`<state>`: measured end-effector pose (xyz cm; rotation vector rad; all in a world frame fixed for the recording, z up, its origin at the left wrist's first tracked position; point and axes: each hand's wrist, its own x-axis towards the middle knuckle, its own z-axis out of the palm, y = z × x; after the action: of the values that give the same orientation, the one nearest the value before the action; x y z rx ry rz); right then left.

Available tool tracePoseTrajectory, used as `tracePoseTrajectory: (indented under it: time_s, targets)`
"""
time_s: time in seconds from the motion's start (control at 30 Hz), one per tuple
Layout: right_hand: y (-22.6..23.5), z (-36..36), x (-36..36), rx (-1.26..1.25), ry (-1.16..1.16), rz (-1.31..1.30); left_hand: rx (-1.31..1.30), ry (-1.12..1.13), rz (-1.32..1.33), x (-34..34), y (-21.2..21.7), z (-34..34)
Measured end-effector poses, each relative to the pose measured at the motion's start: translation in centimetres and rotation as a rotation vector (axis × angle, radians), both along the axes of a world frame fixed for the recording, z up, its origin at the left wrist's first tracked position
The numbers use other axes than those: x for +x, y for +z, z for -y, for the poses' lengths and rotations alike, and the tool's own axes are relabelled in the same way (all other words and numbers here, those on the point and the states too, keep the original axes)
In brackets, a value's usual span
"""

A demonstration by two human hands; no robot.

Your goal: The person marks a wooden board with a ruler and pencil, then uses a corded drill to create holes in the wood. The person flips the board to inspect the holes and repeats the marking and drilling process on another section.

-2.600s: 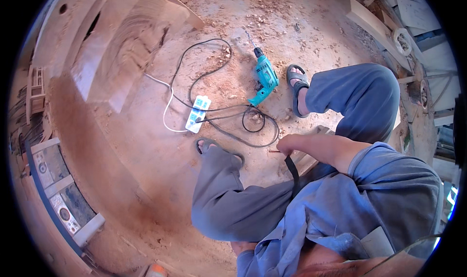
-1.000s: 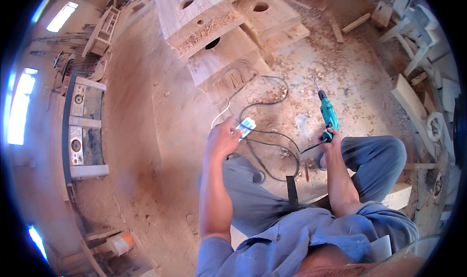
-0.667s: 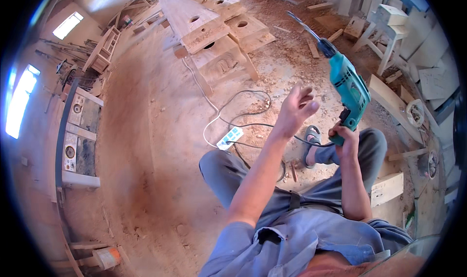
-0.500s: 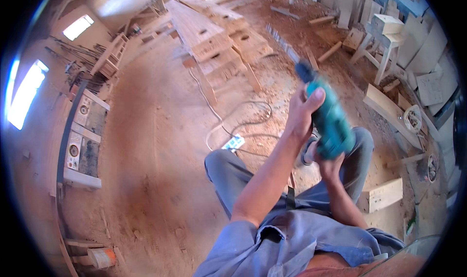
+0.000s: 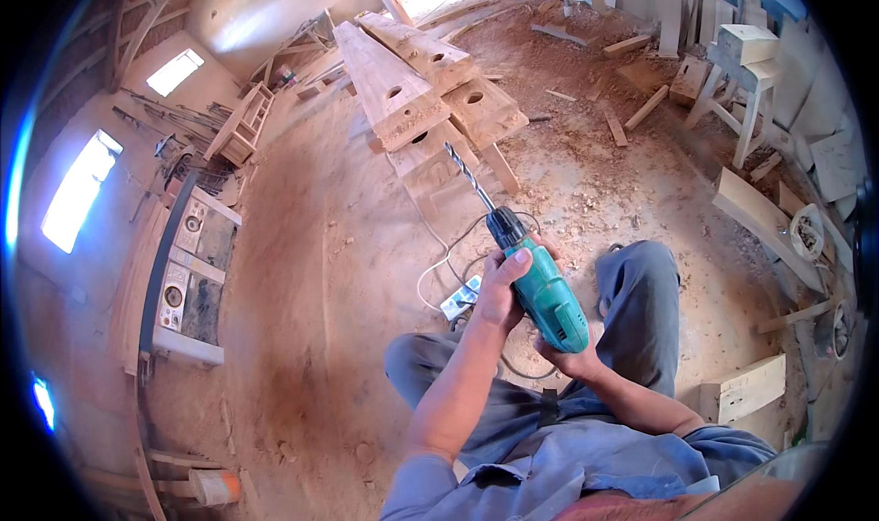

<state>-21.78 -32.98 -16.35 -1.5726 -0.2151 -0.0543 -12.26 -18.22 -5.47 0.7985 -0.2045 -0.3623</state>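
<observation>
A green power drill is held in front of me with both hands, its long twist bit pointing up and away toward the wooden planks. My left hand wraps the drill's body just behind the black chuck. My right hand is closed around the rear, under the housing; its grip is partly hidden by the drill. Beyond the bit, thick wooden planks with holes in their ends lie stacked on a low support. The bit's tip appears short of the nearest plank end.
A white power strip with cables lies on the dusty floor by my left knee. To the right are a wooden block, a long board and a wooden stool. A workbench frame stands at left.
The drill has swung left and lower, from a blurred raised position to a steadier one, its bit now nearer the planks in view. Both hands have kept hold.
</observation>
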Motion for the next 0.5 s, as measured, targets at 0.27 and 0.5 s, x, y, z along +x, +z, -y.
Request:
tracePoseTrajectory:
  time_s: [0.27, 0.5]
  targets:
    - [-1.5, -0.4, 0.7, -0.176, -0.026, 0.038, 0.062, -0.087, -0.104, 2.0, -2.5, -1.6]
    - [-3.0, 1.0, 0.9, -0.200, 0.001, 0.085, -0.057, -0.100, -0.133, 2.3, -3.2, -0.9]
